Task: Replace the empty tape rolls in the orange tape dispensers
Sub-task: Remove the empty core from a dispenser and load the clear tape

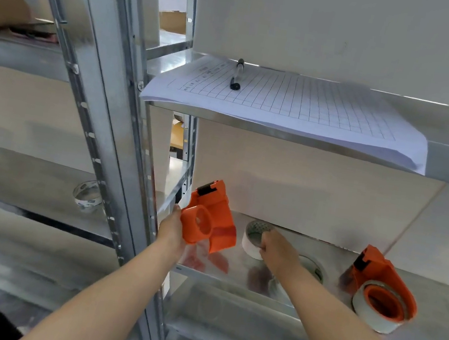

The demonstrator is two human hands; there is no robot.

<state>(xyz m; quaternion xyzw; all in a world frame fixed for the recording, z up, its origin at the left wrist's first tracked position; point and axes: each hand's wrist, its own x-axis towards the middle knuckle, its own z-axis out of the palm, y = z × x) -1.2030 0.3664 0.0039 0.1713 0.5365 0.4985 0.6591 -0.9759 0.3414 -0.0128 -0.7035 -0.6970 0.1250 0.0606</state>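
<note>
My left hand (pixel 173 228) holds an orange tape dispenser (pixel 210 217) just above the metal shelf (pixel 230 276), its hub bare and a short strip of white tape hanging at its top left. My right hand (pixel 278 251) grips a white tape roll (pixel 253 237) standing on the shelf right of that dispenser. A second orange dispenser (pixel 378 285) lies further right on the shelf with a white roll around its hub. Another roll (pixel 313 267) lies flat behind my right wrist, partly hidden.
A grid sheet of paper (pixel 286 103) with a black pen (pixel 237 73) lies on the shelf above. A spent tape core (pixel 87 195) sits on the left rack's shelf. Steel uprights (pixel 122 136) stand between the two racks. A white wall backs the shelves.
</note>
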